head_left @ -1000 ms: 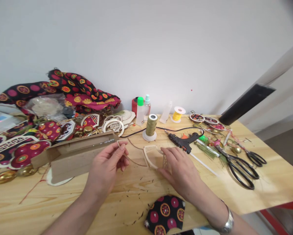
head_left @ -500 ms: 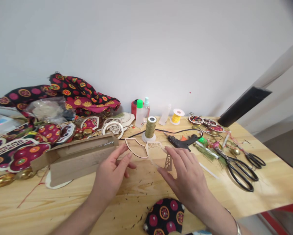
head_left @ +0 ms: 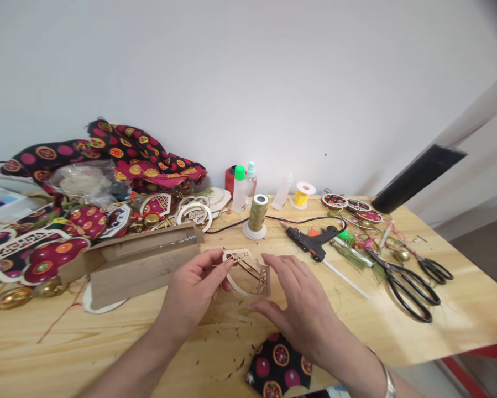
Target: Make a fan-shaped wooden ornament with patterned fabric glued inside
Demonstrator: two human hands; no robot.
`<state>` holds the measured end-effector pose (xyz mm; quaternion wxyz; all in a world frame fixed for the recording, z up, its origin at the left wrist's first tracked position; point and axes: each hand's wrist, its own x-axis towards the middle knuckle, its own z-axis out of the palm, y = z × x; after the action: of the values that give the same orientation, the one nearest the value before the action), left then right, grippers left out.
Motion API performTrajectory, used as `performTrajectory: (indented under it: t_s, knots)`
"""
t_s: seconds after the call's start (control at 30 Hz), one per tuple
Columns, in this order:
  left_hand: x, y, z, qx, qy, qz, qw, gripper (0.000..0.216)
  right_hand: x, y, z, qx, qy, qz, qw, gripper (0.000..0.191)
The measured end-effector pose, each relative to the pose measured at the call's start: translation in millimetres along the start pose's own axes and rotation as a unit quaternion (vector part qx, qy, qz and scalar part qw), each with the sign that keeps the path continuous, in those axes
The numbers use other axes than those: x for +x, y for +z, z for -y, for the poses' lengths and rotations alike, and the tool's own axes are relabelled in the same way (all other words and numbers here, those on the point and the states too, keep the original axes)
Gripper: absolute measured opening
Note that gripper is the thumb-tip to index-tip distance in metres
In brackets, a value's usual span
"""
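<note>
My left hand (head_left: 195,290) pinches a fan-shaped wooden frame (head_left: 265,281) with cut-out lattice at its ends, by the left corner. A second, plain, thin frame appears to lie against it, its edge crossing the opening; the fingers hide part of both. My right hand (head_left: 304,304) is just right of the frames, thumb and fingers apart, with nothing seen in its grasp. Below the hands, a black patterned fabric piece (head_left: 279,365) with magenta and orange circles rests on the table. Beyond them stands a spool of olive thread (head_left: 257,213).
A cardboard box (head_left: 140,271) and decorated ornaments (head_left: 57,260) crowd the left side, with patterned cloth (head_left: 144,149) behind. A black glue gun (head_left: 312,242), two pairs of scissors (head_left: 412,290) and a yellow spool (head_left: 302,194) lie to the right. Bottles (head_left: 240,190) stand by the wall.
The lattice frame has passed from my right hand to my left, joining the plain frame there. My right hand has let go and its fingers have spread.
</note>
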<state>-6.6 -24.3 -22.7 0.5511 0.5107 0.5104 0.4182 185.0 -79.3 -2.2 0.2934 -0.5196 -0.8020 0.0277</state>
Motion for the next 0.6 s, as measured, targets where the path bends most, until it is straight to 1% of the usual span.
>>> performTrajectory:
  t_s: [0.07, 0.1, 0.13, 0.17, 0.2, 0.27, 0.3, 0.37, 0.53, 0.6]
  knots:
    - [3, -1, 1, -0.002, 0.002, -0.024, 1.000, 0.027, -5, -9, 1, 0.002, 0.033, 0.064, 0.997, 0.044]
    - [3, -2, 1, -0.007, 0.004, -0.034, 0.999, 0.026, -8, -14, 1, 0.006, 0.048, 0.111, 0.993, 0.039]
    - [4, -3, 2, -0.013, 0.007, -0.040, 0.999, 0.026, -12, -18, 1, 0.013, 0.058, 0.164, 0.985, 0.038]
    - [4, -3, 2, -0.019, 0.011, -0.045, 0.999, 0.025, -16, -20, 1, 0.020, 0.058, 0.212, 0.975, 0.044]
    - [4, -4, 2, -0.024, 0.013, -0.047, 0.999, 0.024, -20, -21, 0, 0.026, 0.052, 0.253, 0.966, 0.053]
    - [3, -3, 0, -0.034, 0.017, -0.047, 0.998, 0.024, -27, -19, -3, 0.024, 0.033, 0.309, 0.950, 0.070]
    - [2, -3, -1, -0.043, 0.020, -0.046, 0.998, 0.024, -30, -17, -4, 0.017, 0.026, 0.328, 0.944, 0.074]
    - [0, -1, -3, -0.068, 0.028, -0.042, 0.996, 0.024, -33, -14, -5, 0.008, 0.025, 0.347, 0.938, 0.073]
    - [-3, -1, -4, -0.110, 0.044, -0.015, 0.993, 0.022, -32, -18, 1, 0.014, 0.029, 0.343, 0.939, 0.050]
    - [-4, -2, -4, -0.122, 0.054, 0.001, 0.991, 0.023, -30, -23, 3, 0.026, 0.026, 0.346, 0.937, 0.046]
